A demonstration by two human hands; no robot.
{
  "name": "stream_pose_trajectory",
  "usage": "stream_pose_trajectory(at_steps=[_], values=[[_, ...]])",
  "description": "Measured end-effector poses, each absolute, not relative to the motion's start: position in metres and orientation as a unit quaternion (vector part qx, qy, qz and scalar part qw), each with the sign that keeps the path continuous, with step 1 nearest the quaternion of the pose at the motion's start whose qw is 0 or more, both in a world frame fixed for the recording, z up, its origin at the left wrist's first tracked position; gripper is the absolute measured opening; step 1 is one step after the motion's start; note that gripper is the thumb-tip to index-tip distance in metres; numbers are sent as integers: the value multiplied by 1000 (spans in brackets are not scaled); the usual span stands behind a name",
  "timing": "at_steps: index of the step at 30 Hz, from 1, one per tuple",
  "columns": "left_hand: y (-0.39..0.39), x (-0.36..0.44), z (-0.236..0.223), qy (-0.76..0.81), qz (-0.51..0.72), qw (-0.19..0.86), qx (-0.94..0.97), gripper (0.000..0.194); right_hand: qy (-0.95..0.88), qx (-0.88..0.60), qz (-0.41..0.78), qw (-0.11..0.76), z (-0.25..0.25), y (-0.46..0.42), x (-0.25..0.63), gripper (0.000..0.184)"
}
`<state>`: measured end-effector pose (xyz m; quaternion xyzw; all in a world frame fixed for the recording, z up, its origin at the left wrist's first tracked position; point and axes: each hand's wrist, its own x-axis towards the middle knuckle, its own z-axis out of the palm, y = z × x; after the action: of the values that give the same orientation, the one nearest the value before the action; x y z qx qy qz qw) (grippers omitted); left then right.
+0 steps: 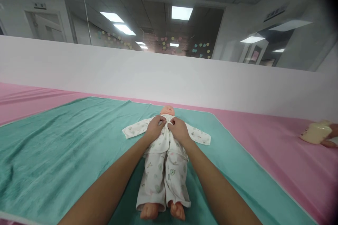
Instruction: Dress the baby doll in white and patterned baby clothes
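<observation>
A baby doll lies on its back with its head away from me and its bare feet towards me. It wears a white printed shirt, sleeves spread to both sides, and matching trousers. My left hand pinches the left front edge of the shirt just below the collar. Close beside it, my right hand pinches the opposite edge. Below my hands the shirt fronts part slightly at the hem. Any fastener between my fingertips is too small to make out.
Under the doll is a green towel on a pink sheet. A white wall panel with glass above stands behind. At the far right, another person's hand holds a pale yellow bottle-like container.
</observation>
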<state>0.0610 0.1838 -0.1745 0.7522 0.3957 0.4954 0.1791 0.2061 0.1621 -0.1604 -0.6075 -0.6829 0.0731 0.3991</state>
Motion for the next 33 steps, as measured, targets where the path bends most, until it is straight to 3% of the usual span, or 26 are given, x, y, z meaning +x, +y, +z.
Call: stream_pose_trajectory(at_steps=[5, 10, 16, 33], values=[[183, 60, -172, 375, 499, 204, 754, 15, -627, -492, 361, 484, -164, 170, 223, 20], [185, 61, -172, 358, 503, 240, 750, 18, -558, -469, 469, 498, -162, 171, 228, 22], [189, 59, -174, 345, 490, 283, 749, 18, -546, -448, 489, 511, -162, 170, 226, 28], [186, 56, -171, 360, 478, 317, 736, 24, -637, -411, 373, 535, -175, 178, 230, 24]])
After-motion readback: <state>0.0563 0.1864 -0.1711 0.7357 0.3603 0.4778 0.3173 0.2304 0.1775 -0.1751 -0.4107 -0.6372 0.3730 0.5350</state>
